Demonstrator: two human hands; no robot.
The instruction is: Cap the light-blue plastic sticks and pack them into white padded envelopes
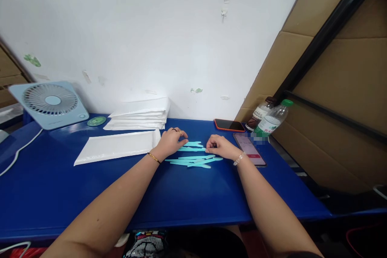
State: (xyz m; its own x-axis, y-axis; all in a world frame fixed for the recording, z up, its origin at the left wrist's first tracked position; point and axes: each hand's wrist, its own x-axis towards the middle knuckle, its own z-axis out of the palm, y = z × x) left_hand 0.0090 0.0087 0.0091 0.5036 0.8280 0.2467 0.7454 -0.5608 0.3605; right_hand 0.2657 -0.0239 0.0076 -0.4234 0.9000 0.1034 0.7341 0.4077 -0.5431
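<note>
Several slim turquoise plastic sticks [193,162], shaped like eyebrow razors, lie roughly parallel in a loose group on the blue table [181,197]. My right hand [222,147] has its fingers curled, with thumb and fingertip at the right end of one turquoise eyebrow razor [193,149] behind the group. At the left end of that same razor is my left hand [173,142], its fingers bent and the thumb apart from the index finger. Another razor [195,144] lies just behind, partly covered by the left hand.
Left of my hands lies a white padded envelope [117,147], with a stack of envelopes [136,119] behind it. A blue fan [53,105] and a green disc [96,121] are farther left. On the right are two phones [229,125] [252,151], two bottles [273,121] and cardboard [338,121].
</note>
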